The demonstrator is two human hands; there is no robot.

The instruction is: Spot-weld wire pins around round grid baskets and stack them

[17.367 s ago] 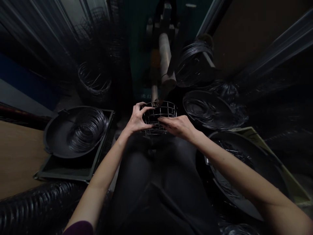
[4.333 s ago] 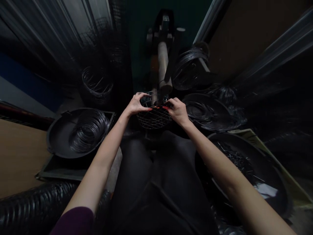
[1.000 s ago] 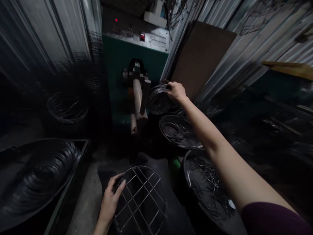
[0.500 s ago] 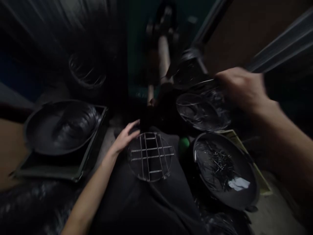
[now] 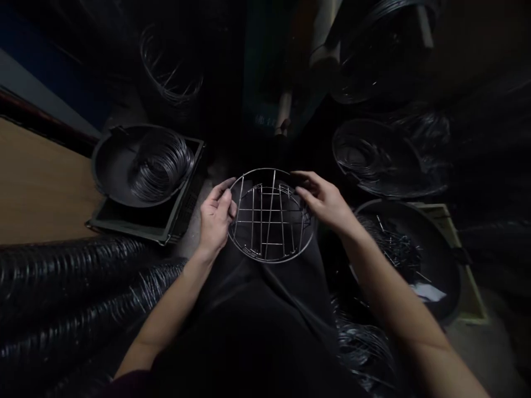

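A round wire rack (image 5: 271, 261) with long straight bars is between my two hands, above my lap. My left hand (image 5: 214, 218) pinches its left rim between thumb and curled fingers. At the upper right of the rim, my right hand (image 5: 326, 200) has thumb and fingers closed around the wire. Seen through this rack is a second, gridded round rack (image 5: 254, 222), lower down over my dark trousers (image 5: 265, 304). Whether the two racks touch, I cannot tell.
On the left, a black pan (image 5: 114, 177) holding a wire coil (image 5: 161, 166) sits on a crate (image 5: 166, 237). To the right, another pan (image 5: 446, 276) holds short wire pieces (image 5: 398, 249) and a white scrap (image 5: 429, 292). Wire bundles (image 5: 83, 293) lie lower left.
My right hand has come down and left from the upper right with a round wire rack. My left hand has taken hold of its left rim. The view has shifted.
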